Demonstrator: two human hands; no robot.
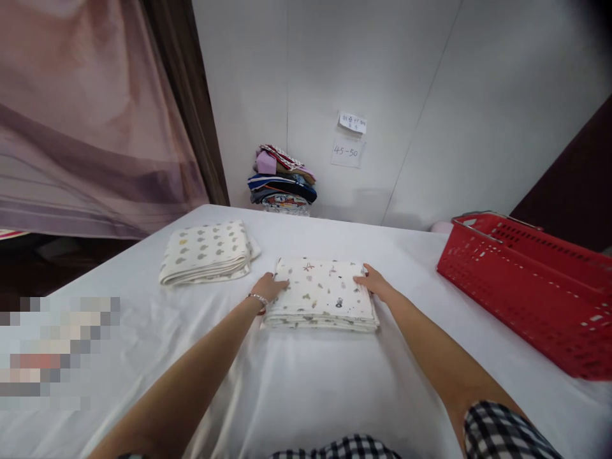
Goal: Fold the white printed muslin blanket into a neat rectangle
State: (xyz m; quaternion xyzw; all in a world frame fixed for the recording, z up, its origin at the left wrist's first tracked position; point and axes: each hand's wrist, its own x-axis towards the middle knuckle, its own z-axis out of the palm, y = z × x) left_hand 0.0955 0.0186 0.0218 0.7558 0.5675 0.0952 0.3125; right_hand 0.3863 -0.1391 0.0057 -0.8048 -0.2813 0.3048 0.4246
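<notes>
Folded printed cloth (322,290) | flat on the white-covered bench (335,382) | left hand (271,288) and right hand (377,282) grasping its opposite sides | risk: uneven pressure could skew the stacked layers, because the grip is only near the edges

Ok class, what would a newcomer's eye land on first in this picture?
Probably the bright red basket at the right side of the white-covered table, the strongest colour here. Next, the folded white cloth with small scattered prints in the middle, with the left hand and right hand at its opposite sides. Then the colourful stack of folded fabrics beyond the table's far edge, against the pale wall.
</notes>
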